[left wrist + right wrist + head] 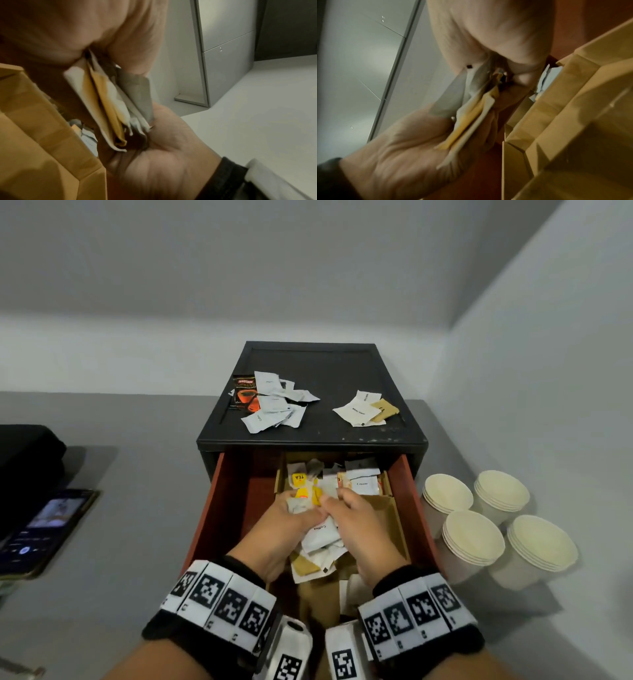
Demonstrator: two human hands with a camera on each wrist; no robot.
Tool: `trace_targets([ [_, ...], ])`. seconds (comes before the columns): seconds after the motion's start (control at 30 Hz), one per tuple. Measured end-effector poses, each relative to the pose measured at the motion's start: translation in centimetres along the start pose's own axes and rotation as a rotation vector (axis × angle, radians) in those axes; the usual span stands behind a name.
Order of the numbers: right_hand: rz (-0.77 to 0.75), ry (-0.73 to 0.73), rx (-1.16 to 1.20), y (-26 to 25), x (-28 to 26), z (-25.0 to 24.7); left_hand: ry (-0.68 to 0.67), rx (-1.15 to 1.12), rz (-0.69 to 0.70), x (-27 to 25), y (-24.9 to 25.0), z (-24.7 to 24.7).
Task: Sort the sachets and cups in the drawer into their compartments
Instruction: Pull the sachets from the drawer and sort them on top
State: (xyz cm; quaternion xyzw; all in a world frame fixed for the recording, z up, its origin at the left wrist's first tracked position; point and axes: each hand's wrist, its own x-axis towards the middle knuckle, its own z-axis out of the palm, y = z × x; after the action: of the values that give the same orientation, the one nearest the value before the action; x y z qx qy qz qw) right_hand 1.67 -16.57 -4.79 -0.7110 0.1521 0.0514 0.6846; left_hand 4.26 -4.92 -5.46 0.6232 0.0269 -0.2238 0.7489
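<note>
Over the open red drawer (236,491), the left hand (287,529) and right hand (356,525) meet, fingers curled, pressing a bundle of sachets (308,498) between them above the cardboard divider (383,508). More sachets lie loose in the rear compartment (363,479) and under the hands. Two piles of sachets (274,402) sit on the black cabinet top (325,371). Four stacks of paper cups (472,539) stand on the counter right of the drawer.

Dim, even indoor light; soft shadows; wide-angle bending at edges; both wrist views motion-blurred.
</note>
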Motion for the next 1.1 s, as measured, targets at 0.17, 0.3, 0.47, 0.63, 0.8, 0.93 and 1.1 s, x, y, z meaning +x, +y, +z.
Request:
trace_targets([
  [0.17,0.022,0.131,0.046,1.3,0.9,1.3,-0.03,-0.051,-0.045,0.3,-1.0,-0.4],
  [0.3,0.05,0.155,0.14,1.3,1.2,1.0,-0.015,-0.102,-0.013,1.0,-1.9,-1.1],
  [0.47,0.065,0.251,0.186,0.6,2.7,-0.5,0.085,-0.097,0.065,1.3,-2.2,-1.4],
  [0.63,0.157,0.284,0.095,0.3,6.4,-1.1,0.33,-0.132,0.131,2.3,-2.5,-2.9],
  [0.8,0.186,0.137,0.093,-0.1,10.2,0.4,0.397,-0.109,0.176,2.8,-2.7,-3.4],
  [0.93,0.084,0.089,-0.258,-0.9,9.3,0.7,0.354,-0.115,0.174,2.5,-2.7,-3.1],
  [1.1,-0.16,-0.198,-0.344,-1.3,6.4,1.5,0.272,-0.058,0.178,2.4,-2.8,-2.5],
])
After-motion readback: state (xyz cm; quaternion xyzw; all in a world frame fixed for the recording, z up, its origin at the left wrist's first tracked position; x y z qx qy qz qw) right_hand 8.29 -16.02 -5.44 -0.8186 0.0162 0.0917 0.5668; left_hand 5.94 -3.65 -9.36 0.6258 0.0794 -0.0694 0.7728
